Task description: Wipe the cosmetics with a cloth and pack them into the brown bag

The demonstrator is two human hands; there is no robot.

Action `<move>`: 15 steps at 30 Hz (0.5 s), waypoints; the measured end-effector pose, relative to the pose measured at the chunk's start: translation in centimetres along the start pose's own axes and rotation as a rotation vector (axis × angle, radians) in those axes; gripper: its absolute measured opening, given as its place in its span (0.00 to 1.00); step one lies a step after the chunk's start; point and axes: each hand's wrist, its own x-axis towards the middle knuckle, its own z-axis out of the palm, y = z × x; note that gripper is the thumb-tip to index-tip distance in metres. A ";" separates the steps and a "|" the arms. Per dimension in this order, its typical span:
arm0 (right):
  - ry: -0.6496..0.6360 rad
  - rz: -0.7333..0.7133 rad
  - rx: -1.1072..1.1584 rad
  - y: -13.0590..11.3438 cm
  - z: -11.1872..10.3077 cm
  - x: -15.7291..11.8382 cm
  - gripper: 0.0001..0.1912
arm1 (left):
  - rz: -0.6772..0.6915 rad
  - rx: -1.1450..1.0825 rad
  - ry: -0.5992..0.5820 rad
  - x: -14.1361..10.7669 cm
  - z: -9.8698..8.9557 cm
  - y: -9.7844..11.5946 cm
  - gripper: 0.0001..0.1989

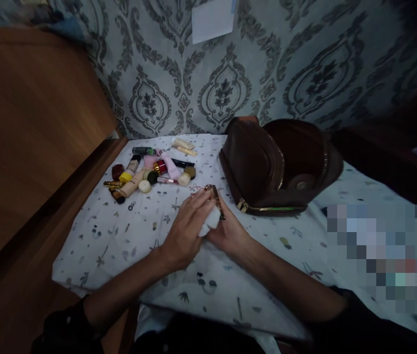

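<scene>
Both hands meet above the middle of the patterned cloth (120,246). My left hand (184,231) is closed round a crumpled white wipe (211,221), its fingers pressed against a small dark, shiny item (218,202). My right hand (232,231) is closed round that item from the other side; its fingers are partly hidden. Left of them lies a group of cosmetics: a pink tube (171,166), a beige tube (132,184), a yellow-capped jar (125,176), a red jar (160,167) and several others. The brown bag (254,162) sits to the right with its zip open.
A wooden panel (35,98) rises along the left side. Patterned wallpaper (225,93) with a white card (212,20) stands behind. At the right edge is a pixelated patch over the cloth, and dark shapes lie behind it.
</scene>
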 end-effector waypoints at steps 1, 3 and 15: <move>0.007 -0.021 -0.017 0.1 0.0 -0.1 0.19 | 0.026 0.038 -0.013 -0.1 0.5 0.1 0.30; 0.001 -0.066 -0.060 0.2 -0.1 -0.2 0.22 | 0.053 0.102 -0.036 0.0 1.3 0.1 0.31; -0.132 -0.074 0.065 -0.4 0.3 -0.7 0.19 | 0.015 0.208 -0.048 2.5 0.3 -1.4 0.25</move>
